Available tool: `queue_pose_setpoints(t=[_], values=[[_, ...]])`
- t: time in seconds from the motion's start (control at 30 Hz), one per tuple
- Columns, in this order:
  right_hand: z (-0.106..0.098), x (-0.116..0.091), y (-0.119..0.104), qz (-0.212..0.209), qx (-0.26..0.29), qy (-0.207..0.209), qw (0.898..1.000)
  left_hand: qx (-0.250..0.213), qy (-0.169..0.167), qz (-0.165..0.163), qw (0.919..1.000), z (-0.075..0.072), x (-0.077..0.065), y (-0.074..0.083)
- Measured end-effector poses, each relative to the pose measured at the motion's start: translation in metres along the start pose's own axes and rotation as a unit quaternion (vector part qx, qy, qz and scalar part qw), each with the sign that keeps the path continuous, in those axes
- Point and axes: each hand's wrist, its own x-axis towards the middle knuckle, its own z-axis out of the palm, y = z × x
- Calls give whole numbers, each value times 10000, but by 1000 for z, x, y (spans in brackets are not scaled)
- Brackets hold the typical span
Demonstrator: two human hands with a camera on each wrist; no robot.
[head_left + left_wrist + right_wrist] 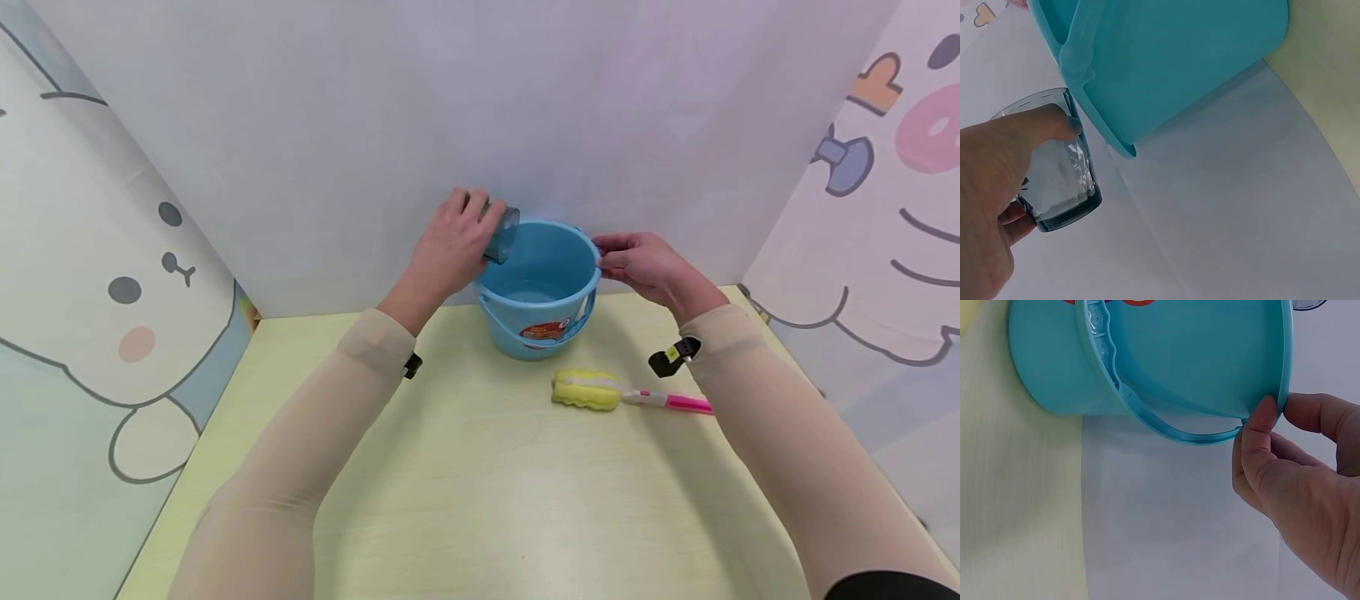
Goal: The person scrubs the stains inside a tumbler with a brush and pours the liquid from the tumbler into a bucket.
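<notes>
A blue plastic bucket (528, 321) stands at the back of the table, its handle hanging down in front. At its left rim my left hand (453, 242) grips a clear, bluish drinking glass (1063, 178), tilted with its mouth toward the bucket. The thumb lies along the glass in the left wrist view, and other fingers curl behind it. My right hand (637, 265) pinches the bucket's right rim between thumb and fingers, close to the handle's joint (1240, 428). A little water seems to lie at the bucket's bottom.
A yellow sponge brush (587, 390) with a pink and white handle (678, 402) lies on the pale table (510, 500), in front of the bucket. Behind it rises a whitish wall covering (360, 150). Cartoon-printed panels (90, 250) flank the table on both sides.
</notes>
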Motion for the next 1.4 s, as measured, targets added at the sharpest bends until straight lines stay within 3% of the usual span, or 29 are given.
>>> queue_pose_setpoints(t=[0.47, 0.9, 1.4], values=[[2, -1, 0, -32, -63, -11, 10000, 446, -128, 242, 9986, -1, 0, 8], [2, -2, -1, -20, -66, 15, 10000, 1393, -103, 1075, 9843, 1, 1, 10], [2, -3, 0, -37, -60, 21, 10000, 1050, 70, 931, 9901, 2, 2, 13]])
